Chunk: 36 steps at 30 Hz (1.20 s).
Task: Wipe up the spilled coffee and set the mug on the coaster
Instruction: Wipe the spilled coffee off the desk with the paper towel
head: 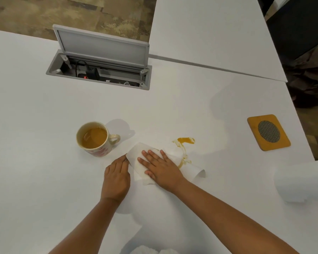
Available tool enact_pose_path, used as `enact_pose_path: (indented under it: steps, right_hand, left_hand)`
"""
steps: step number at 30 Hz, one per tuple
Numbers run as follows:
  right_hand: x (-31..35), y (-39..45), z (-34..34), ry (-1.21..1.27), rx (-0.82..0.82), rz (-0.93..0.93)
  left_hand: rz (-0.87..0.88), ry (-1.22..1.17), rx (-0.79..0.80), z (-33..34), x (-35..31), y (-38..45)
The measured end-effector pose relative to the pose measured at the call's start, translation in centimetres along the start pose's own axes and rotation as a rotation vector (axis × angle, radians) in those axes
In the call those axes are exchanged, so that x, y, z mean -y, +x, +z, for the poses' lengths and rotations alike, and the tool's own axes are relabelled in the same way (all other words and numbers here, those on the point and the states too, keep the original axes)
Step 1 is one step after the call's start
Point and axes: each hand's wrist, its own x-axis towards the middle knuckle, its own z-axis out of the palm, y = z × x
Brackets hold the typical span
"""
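A cream mug (96, 139) with red marks, holding coffee, stands upright on the white table (44, 162), handle to the right. A brown coffee spill (186, 140) lies right of it, trailing down toward a white paper towel (136, 154). My right hand (161, 168) lies flat on the towel, fingers spread, pressing it to the table. My left hand (117, 177) rests at the towel's left edge, fingertips touching it. The yellow wooden coaster (268, 132) with a round mesh centre sits far right, apart from the mug.
An open grey cable box (99, 70) with plugs is set into the table behind the mug. A paper towel roll (301, 180) lies at the right edge. The table's right edge drops to carpet just past the coaster.
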Motion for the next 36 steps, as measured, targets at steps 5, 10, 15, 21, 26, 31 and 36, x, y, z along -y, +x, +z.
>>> enact_pose_path:
  steps: [5, 10, 15, 21, 26, 31, 36]
  right_hand:
    - [-2.5, 1.2, -0.1, 0.092, -0.022, 0.194]
    - [-7.1, 0.6, -0.5, 0.080, -0.034, 0.471]
    - [-10.3, -1.7, -0.8, 0.117, 0.023, 0.641]
    - [-10.2, -4.7, -1.1, 0.143, 0.043, 0.805]
    - [-10.1, -7.5, -2.1, 0.169, 0.059, 0.840]
    - [-10.8, -9.7, -3.1, 0.358, 0.178, 0.734]
    - [-9.3, -10.8, -2.6, 0.438, 0.254, 0.765]
  left_hand:
    - [0.026, 0.025, 0.018, 0.0, 0.0, 0.2]
    - [0.068, 0.093, -0.001, -0.4, -0.4, 0.0]
    - [0.075, 0.102, -0.002, -0.6, -0.4, 0.0]
    - [0.090, 0.091, -0.010, -0.8, -0.6, 0.0]
    - [0.078, 0.053, -0.027, -0.8, -0.7, -0.1]
    - [0.053, 0.020, -0.020, -0.5, -0.5, -0.1]
    - [0.070, 0.036, -0.031, -0.6, -0.6, -0.2]
